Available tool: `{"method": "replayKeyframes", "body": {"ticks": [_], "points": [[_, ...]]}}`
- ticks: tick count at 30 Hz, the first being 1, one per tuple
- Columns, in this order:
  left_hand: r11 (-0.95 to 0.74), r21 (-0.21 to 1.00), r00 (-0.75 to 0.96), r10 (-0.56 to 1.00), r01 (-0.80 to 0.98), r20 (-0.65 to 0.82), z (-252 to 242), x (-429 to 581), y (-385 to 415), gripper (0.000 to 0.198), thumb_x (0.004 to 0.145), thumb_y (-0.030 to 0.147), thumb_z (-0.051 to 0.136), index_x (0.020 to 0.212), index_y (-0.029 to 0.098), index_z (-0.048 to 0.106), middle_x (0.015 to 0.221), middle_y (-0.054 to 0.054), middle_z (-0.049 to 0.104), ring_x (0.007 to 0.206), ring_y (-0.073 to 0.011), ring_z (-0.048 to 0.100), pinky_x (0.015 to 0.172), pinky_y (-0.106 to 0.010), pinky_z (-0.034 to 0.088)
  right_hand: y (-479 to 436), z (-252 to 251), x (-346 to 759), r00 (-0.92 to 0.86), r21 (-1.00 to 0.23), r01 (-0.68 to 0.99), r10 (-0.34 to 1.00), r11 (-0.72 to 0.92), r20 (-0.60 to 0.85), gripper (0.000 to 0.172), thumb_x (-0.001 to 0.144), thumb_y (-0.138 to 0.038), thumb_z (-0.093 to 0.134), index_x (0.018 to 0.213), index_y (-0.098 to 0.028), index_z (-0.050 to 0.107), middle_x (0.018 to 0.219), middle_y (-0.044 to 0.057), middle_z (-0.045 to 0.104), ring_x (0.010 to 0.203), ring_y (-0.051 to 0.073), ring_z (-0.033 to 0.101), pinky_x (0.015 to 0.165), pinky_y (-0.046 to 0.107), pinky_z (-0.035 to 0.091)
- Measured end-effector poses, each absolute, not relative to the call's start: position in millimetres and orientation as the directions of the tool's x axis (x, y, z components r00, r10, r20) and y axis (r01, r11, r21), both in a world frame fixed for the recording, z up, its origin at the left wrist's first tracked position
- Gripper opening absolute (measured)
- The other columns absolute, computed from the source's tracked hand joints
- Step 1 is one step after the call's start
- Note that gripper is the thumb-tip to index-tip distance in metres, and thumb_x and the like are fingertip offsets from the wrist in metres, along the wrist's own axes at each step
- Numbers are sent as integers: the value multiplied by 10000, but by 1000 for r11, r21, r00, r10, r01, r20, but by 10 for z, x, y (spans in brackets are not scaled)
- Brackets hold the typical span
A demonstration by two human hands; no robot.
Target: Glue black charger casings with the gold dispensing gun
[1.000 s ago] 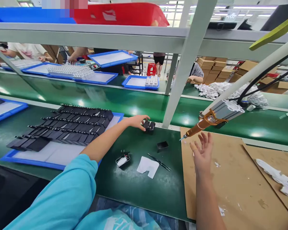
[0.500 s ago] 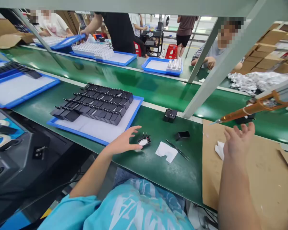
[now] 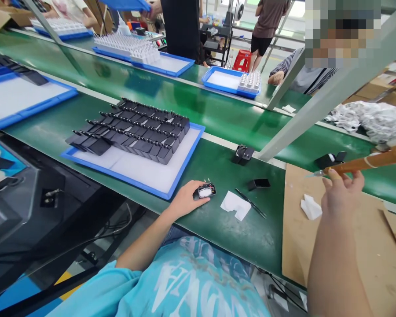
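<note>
Grip, left: the left hand (image 3: 185, 200) has thumb and fingers closed about the two sides of an uncovered black plug housing (image 3: 206, 191). Housing sits at the near part of the green bench (image 3: 267, 237), right of the blue-rimmed tray; cavity faces up, white insert and a bit of red visible inside, metal pins toward the far side. Whether it bears on the bench or is slightly raised: cannot tell.

Grip, right: the right hand (image 3: 343, 193) is at the orange dispensing tool (image 3: 366, 164), fingertips against the barrel near its pale needle tip. Cannot tell whether the fingers are closed around it; the hand's back hides them.

Bench, right of the housing: a notched white paper piece (image 3: 236, 205), with black tweezers (image 3: 251, 203) lying obliquely just beside it. Beyond these, a hollow black shell (image 3: 259, 184); farther back, a black pronged unit (image 3: 243, 154) near the foot of the slanted post (image 3: 284, 136).

Left: blue-rimmed tray (image 3: 119, 176), white-lined, carrying packed rows of black plug units (image 3: 132, 132), pins upward.

Right: brown cardboard sheet (image 3: 297, 246) with crumpled white paper (image 3: 310, 207) on it.
</note>
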State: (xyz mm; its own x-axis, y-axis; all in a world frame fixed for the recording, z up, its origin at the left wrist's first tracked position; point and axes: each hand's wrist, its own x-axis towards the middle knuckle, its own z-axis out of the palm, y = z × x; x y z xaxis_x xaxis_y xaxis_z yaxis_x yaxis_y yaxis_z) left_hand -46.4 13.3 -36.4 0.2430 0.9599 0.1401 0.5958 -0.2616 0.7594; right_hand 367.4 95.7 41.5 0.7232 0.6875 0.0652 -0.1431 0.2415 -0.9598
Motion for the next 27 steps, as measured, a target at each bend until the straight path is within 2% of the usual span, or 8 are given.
{"method": "replayKeyframes", "body": {"ticks": [3,7,10,13,16,19,22,27], "points": [[-326,757,253,943,567,217,-346,-476,13,406,812,363,699,1160,191,577,1143,-80,673,1055,-236,637,933,-380,505,709,404,3529,685,-950,-136,719,280,114,354,612,-36,712,851,-281,624,798,-39,663,698,92,661,653,237,528],[-341,788,330,925,512,186,-271,-472,-150,442,863,334,647,1269,230,510,1251,-55,648,1130,-214,627,972,-350,494,329,358,3140,628,-940,-120,757,320,178,294,662,-259,703,955,-279,675,674,-47,616,550,136,634,619,315,558],[-363,787,365,912,499,189,-254,-433,-227,441,875,339,630,1283,240,497,1260,-50,646,1132,-210,629,965,-342,498,68,384,2706,547,-905,-135,792,402,270,380,685,-433,658,1000,-223,691,697,-22,607,421,118,548,439,303,466],[-405,769,381,896,496,226,-281,-380,-268,431,864,339,642,1259,226,509,1232,-61,658,1103,-213,638,944,-347,506,-114,475,2243,415,-877,-259,866,405,277,474,674,-573,677,998,-227,667,705,-34,585,331,83,454,329,268,356],[-431,753,389,887,497,251,-305,-332,-300,411,857,331,644,1231,210,523,1161,-72,680,1032,-210,655,881,-342,525,-195,573,1851,318,-832,-387,904,397,284,509,677,-618,685,1025,-252,628,697,-55,572,315,64,423,289,219,305],[-456,738,376,880,497,291,-295,-292,-333,389,833,315,659,1182,192,540,1070,-77,697,936,-209,667,798,-327,537,-197,634,1592,252,-779,-476,912,408,324,469,688,-610,684,1010,-277,607,720,-57,590,320,58,440,275,192,295],[-455,742,327,887,493,327,-249,-257,-358,362,795,298,675,1116,183,551,994,-67,702,857,-203,670,744,-311,534,-171,666,1471,232,-745,-515,906,424,355,461,698,-623,659,1004,-282,600,741,-53,605,316,51,438,273,188,307],[-432,766,295,899,477,323,-141,-209,-369,344,762,294,675,1068,196,553,986,-55,708,856,-203,679,754,-302,535,-155,686,1427,257,-730,-531,903,431,346,504,731,-663,573,1059,-281,585,768,-44,601,322,50,448,282,194,321]]}}
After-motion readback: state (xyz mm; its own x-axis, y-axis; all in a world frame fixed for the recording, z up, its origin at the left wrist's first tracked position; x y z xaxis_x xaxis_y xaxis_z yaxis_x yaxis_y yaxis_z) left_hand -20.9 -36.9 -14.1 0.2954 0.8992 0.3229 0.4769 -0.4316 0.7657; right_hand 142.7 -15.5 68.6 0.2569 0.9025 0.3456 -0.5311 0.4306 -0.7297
